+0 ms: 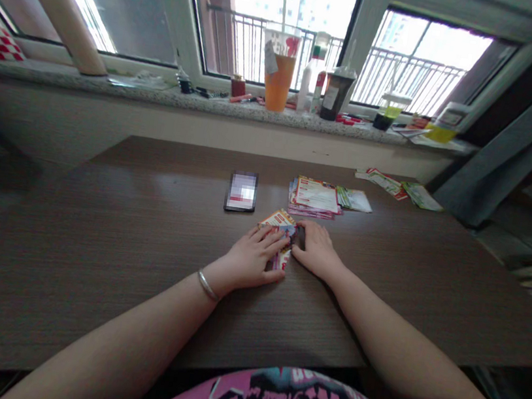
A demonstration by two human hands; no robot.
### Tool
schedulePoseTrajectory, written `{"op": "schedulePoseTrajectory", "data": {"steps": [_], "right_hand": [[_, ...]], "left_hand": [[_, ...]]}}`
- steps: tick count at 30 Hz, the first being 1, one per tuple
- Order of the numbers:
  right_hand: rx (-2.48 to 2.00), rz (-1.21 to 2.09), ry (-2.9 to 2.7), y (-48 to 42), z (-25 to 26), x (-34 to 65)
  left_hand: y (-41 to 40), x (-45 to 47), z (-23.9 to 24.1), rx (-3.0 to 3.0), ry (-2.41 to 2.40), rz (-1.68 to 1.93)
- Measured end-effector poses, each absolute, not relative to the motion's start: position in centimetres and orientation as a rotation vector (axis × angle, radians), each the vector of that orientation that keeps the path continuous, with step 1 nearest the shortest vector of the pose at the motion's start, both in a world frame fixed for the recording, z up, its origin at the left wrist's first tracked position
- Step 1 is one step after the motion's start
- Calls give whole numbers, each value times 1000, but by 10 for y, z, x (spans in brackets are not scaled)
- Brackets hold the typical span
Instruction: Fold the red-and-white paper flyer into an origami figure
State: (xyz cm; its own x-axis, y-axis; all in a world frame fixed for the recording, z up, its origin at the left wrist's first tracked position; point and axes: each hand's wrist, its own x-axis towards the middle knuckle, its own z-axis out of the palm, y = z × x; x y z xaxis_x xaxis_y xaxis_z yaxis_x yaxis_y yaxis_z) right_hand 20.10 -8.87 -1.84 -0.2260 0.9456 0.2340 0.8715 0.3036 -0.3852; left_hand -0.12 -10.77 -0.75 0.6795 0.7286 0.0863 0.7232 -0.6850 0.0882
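Lie overlapping at uneven angles on the brown wood-grain tabletop [123, 232] as multicoloured printed paper cards [279, 218]; show white, orange, blue and pink patches; run partly beneath the left hand [255, 256].

Letters "ERI" on the orange-filled cup [279, 76]
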Motion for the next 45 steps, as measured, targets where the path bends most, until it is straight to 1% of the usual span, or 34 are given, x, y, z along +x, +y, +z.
{"op": "schedulePoseTrajectory", "data": {"steps": [6,17,37,45], "right_hand": [[-1570,190,-2172,-88,-20,203],[-1569,213,-2157,-85,-21,203],[-1740,125,-2105,-73,-16,207],[-1801,210,-2053,-62,-21,212]], "left_hand": [[-108,-2,-9,2873,1224,129],[-110,-2,-6,2852,1235,112],[-114,-1,-8,2854,1234,116],[-116,0,-9,2846,1230,106]]}}
